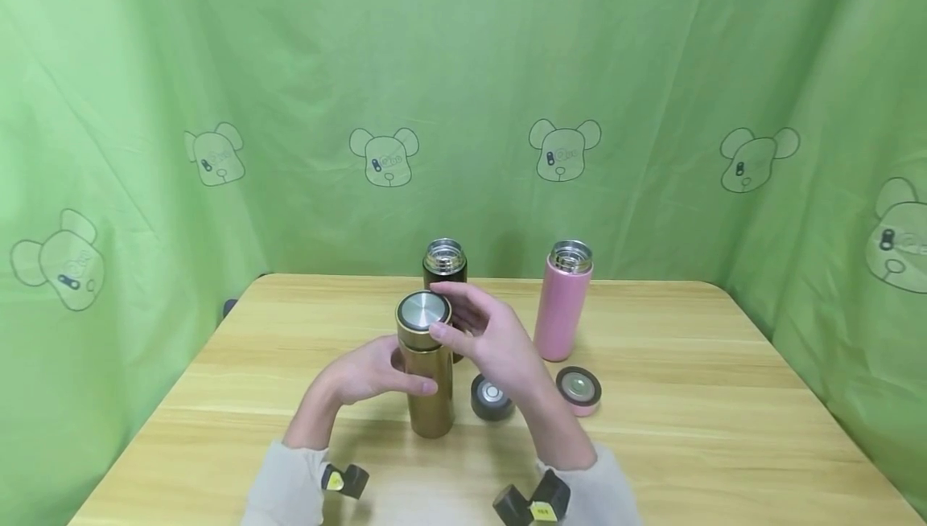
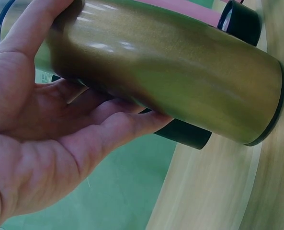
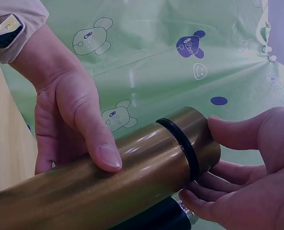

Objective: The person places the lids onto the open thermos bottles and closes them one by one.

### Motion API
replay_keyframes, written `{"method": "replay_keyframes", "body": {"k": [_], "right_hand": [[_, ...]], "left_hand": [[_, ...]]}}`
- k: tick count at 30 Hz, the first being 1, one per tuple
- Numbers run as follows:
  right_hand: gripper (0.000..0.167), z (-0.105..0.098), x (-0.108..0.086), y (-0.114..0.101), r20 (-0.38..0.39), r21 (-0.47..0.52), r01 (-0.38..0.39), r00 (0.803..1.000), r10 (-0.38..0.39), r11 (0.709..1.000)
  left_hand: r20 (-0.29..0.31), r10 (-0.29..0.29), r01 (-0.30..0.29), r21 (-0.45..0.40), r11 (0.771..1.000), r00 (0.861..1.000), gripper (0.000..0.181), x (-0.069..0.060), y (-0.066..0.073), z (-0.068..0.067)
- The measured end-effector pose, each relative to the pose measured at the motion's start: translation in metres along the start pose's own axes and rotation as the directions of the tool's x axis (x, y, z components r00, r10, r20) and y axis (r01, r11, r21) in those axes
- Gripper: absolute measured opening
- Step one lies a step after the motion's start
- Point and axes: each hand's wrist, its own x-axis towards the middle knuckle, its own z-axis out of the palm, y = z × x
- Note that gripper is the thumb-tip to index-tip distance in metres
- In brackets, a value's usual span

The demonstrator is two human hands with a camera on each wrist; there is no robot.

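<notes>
A gold bottle (image 1: 430,397) with a silver-topped lid (image 1: 423,311) stands upright near the middle of the table. My left hand (image 1: 372,369) grips its upper body, thumb across the front and fingers behind; the left wrist view shows this hand (image 2: 51,115) along the gold body (image 2: 180,67). My right hand (image 1: 500,341) is at the lid, thumb and fingertips at its side. In the right wrist view the lid (image 3: 199,139) sits on the body above a black ring, with the right hand's (image 3: 261,167) thumb touching its end.
Behind the gold bottle stands a black bottle (image 1: 445,270) without a lid, partly hidden. A lidless pink bottle (image 1: 562,309) stands to the right. A black lid (image 1: 492,399) and a pink-rimmed lid (image 1: 579,389) lie on the wooden table (image 1: 688,429). Green curtain (image 1: 471,43) surrounds it.
</notes>
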Motion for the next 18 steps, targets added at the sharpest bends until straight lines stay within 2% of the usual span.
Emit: {"method": "replay_keyframes", "body": {"k": [11, 18], "right_hand": [[0.056, 0.0036, -0.002, -0.0006, -0.115, -0.074, -0.028, 0.993, 0.019, 0.997], [0.06, 0.0051, -0.003, -0.0029, -0.112, -0.077, -0.017, 0.994, 0.009, 0.997]], "left_hand": [[0.001, 0.004, -0.004, -0.003, 1.0, 1.0, 0.069, -0.002, 0.0027, 0.0005], [-0.001, 0.0, 0.0, 0.0, 1.0, 1.0, 0.069, -0.002, 0.0038, 0.0006]]}}
